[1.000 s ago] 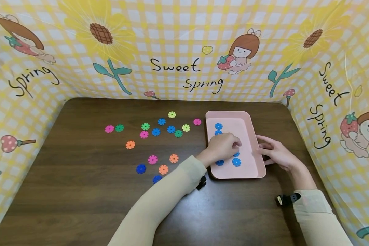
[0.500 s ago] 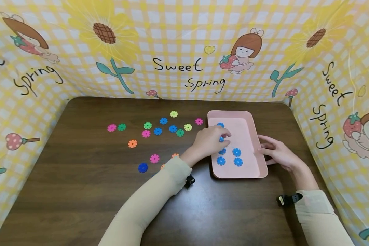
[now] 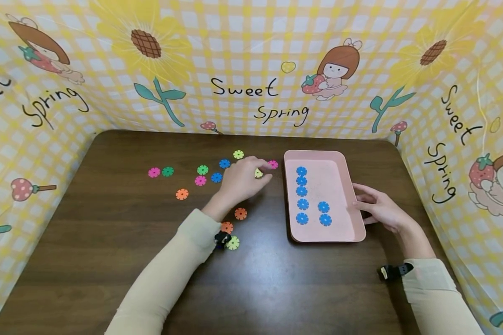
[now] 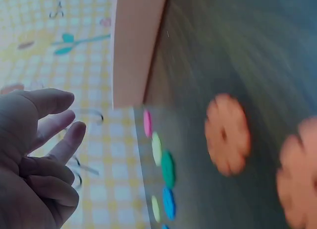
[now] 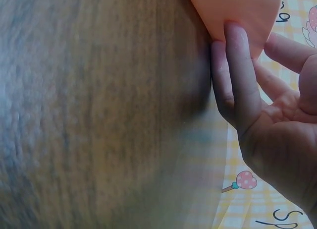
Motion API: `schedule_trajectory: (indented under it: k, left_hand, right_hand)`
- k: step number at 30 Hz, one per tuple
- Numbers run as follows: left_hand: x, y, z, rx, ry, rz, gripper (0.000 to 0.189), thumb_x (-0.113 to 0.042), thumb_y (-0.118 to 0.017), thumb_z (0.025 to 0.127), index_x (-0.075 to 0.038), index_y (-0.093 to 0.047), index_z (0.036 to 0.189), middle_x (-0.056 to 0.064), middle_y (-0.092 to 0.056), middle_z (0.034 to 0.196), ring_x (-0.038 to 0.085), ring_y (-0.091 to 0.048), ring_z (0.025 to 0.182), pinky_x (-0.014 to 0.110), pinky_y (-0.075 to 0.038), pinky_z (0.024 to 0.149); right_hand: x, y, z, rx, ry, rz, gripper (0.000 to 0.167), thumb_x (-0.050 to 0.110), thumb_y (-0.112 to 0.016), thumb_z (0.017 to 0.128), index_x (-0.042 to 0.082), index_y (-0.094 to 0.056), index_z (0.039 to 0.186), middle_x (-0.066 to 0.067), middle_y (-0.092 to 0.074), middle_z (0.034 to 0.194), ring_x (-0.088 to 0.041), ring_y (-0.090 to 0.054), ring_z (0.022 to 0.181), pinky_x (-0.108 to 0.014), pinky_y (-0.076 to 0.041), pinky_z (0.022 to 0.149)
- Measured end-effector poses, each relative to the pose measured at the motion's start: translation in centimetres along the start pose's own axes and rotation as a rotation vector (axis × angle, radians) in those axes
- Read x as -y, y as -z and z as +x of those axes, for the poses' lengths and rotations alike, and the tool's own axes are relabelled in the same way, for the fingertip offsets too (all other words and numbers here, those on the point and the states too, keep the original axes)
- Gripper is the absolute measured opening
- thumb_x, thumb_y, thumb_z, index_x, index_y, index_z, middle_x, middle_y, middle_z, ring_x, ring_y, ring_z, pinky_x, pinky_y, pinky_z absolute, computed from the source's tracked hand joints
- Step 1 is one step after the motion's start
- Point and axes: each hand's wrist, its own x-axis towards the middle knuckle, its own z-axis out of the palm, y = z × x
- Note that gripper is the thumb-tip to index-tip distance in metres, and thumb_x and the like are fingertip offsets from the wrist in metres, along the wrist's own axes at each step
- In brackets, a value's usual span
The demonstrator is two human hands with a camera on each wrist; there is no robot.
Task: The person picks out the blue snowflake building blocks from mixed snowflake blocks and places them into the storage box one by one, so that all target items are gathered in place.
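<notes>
The tray (image 3: 337, 186) lay on the table (image 3: 255, 288), right of the scattered discs (image 3: 182, 194); seven discs (image 3: 302, 191) lay inside. The left hand (image 3: 243, 180) was above scattered discs, the right hand (image 3: 380, 209) at the tray's right side.

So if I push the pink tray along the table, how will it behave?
The pink tray probably slides rather than tips, being low and wide. Its thin raised walls suggest it's light and fairly stiff. The blue discs lying flat inside may shift if it's shoved sharply.
</notes>
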Motion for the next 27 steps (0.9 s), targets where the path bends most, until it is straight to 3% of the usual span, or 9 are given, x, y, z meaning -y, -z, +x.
schedule_trajectory:
  k: [2,8,16,21,27]
  left_hand:
    - [1.2,0.6,-0.4,-0.005,0.029,0.001,0.028,-0.037,-0.074,0.096,-0.021,-0.078,0.119,-0.002,-0.073,0.112,0.016,-0.065,0.073,0.035,-0.047,0.048]
    - [4.9,2.2,-1.8,-0.003,0.151,0.001,0.029,-0.034,-0.075,0.096,-0.019,-0.077,0.120,0.001,-0.072,0.115,0.021,-0.068,0.092,0.039,-0.053,0.060]
    - [9.3,3.7,-3.7,-0.006,0.287,0.053,0.035,-0.037,-0.075,0.094,-0.019,-0.076,0.125,0.003,-0.073,0.113,0.029,-0.069,0.096,0.054,-0.055,0.071]
    - [10.7,3.8,-4.2,0.006,0.327,0.052,0.038,-0.039,-0.076,0.094,-0.015,-0.075,0.123,0.004,-0.073,0.109,0.029,-0.067,0.096,0.055,-0.053,0.077]
    - [11.0,3.5,-4.2,0.025,0.393,0.063,0.044,-0.041,-0.077,0.093,-0.011,-0.073,0.125,0.005,-0.072,0.108,0.030,-0.065,0.098,0.056,-0.051,0.082]
  right_hand:
    - [0.0,0.1,0.0,-0.001,-0.006,0.002,0.070,0.016,-0.061,0.106,0.008,-0.024,0.165,-0.039,-0.044,0.146,-0.020,-0.070,0.101,-0.049,-0.061,0.076]
    - [-0.1,0.1,0.0,0.002,0.002,0.007,0.071,0.017,-0.061,0.106,0.008,-0.023,0.165,-0.039,-0.043,0.146,-0.019,-0.070,0.100,-0.049,-0.061,0.077]
    - [0.1,0.2,0.0,0.006,-0.002,0.007,0.071,0.017,-0.062,0.106,0.008,-0.023,0.165,-0.039,-0.043,0.147,-0.020,-0.070,0.101,-0.049,-0.061,0.077]
    - [0.2,0.3,0.0,0.003,-0.001,-0.004,0.071,0.018,-0.061,0.106,0.008,-0.023,0.165,-0.039,-0.043,0.147,-0.019,-0.070,0.101,-0.049,-0.061,0.077]
    - [0.0,0.2,0.0,0.010,0.003,0.002,0.071,0.018,-0.061,0.106,0.007,-0.023,0.165,-0.040,-0.043,0.147,-0.019,-0.070,0.101,-0.049,-0.061,0.077]
